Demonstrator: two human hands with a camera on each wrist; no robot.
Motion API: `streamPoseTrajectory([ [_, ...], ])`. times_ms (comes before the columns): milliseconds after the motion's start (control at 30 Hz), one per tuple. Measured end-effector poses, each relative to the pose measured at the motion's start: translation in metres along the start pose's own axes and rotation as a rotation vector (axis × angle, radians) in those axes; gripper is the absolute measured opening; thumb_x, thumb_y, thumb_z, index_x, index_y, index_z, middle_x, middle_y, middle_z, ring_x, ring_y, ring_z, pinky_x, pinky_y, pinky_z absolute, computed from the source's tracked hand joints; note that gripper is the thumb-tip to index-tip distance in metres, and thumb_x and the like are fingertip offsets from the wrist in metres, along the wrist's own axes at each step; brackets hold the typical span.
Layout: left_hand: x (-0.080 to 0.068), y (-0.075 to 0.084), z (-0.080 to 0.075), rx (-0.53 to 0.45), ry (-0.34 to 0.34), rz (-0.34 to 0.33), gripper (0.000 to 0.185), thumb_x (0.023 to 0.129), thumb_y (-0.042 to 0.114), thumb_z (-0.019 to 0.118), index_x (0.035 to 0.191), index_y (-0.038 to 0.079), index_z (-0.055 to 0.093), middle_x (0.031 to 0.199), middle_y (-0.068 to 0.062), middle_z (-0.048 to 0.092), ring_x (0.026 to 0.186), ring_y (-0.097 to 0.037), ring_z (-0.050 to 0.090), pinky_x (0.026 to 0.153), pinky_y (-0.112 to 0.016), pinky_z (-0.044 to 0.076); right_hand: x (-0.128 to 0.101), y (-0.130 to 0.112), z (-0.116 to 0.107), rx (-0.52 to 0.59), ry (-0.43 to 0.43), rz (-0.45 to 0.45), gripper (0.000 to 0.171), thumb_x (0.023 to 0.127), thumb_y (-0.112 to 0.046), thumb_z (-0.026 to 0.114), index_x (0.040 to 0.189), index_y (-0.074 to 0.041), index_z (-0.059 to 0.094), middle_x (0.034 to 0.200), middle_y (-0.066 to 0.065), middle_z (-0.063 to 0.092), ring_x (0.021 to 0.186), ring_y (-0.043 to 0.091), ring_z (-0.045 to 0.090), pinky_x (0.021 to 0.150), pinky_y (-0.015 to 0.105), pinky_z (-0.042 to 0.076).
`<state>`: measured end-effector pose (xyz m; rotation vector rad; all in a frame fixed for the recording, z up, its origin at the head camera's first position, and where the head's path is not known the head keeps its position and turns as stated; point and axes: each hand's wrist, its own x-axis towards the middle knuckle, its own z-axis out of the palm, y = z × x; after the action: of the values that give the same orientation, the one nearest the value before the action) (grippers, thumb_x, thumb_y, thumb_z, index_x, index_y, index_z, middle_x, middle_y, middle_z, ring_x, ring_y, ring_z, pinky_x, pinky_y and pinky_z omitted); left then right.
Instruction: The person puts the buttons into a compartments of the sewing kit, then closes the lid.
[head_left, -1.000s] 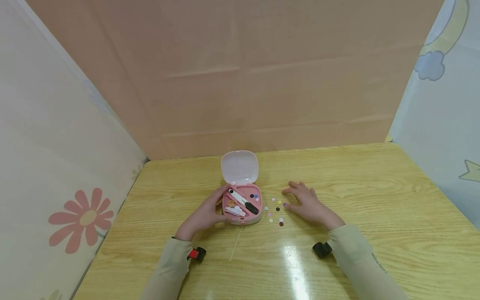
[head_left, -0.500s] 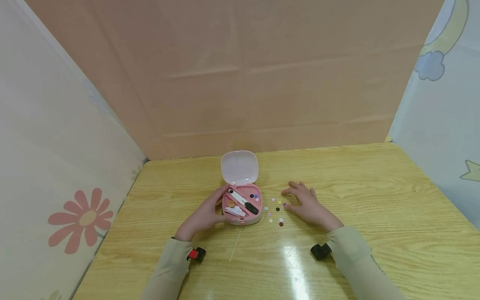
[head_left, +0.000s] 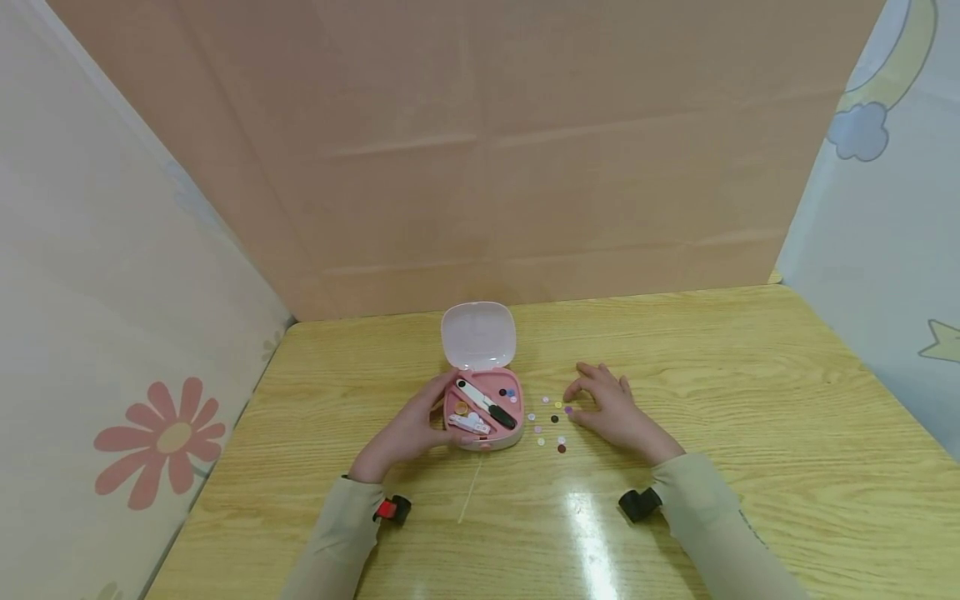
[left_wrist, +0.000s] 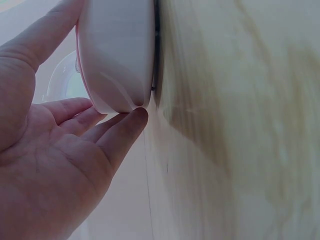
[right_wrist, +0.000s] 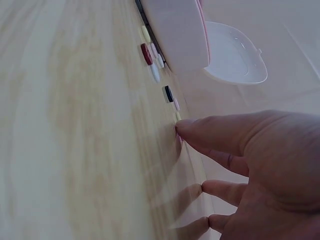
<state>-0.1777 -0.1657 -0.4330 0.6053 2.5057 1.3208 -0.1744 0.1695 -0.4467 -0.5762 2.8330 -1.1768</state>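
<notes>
Near the table's [head_left: 675, 350] front-middle, left hand [head_left: 405, 433] cups the pink box [head_left: 483, 412] w/ thumb & curled fingers on its left side. Right hand [head_left: 611, 408] rests spread on the wood, thumb tip at the loose buttons [head_left: 551, 421] just right of box. Farther back, the lid [head_left: 478, 335] stands open.
</notes>
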Motion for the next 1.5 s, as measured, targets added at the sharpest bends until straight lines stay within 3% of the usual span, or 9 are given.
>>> streamPoseTrajectory([
  [833,-0.0006,-0.0024,0.0003,0.0,0.003,-0.024,0.099,0.075,0.032,0.082,0.153,0.023,0.022,0.154,0.002,0.025,0.138,-0.022,0.029,0.11,-0.039,0.03,0.0006,-0.0007,0.001,-0.022,-0.001,0.01,0.013,0.084,-0.009,0.071,0.08,-0.017,0.062,0.146,0.03,0.03,0.134,0.057,0.009,0.1,0.075,-0.004],
  [1500,0.0014,-0.0024,-0.0002,-0.028,-0.013,0.028,0.099,0.075,0.029,0.082,0.153,0.02,0.022,0.153,0.0,0.027,0.138,-0.023,0.03,0.108,-0.039,0.033,-0.0006,0.0015,0.0003,-0.029,-0.013,0.002,0.01,0.087,-0.013,0.069,0.08,-0.019,0.064,0.147,0.03,0.029,0.135,0.057,0.008,0.101,0.074,-0.003],
])
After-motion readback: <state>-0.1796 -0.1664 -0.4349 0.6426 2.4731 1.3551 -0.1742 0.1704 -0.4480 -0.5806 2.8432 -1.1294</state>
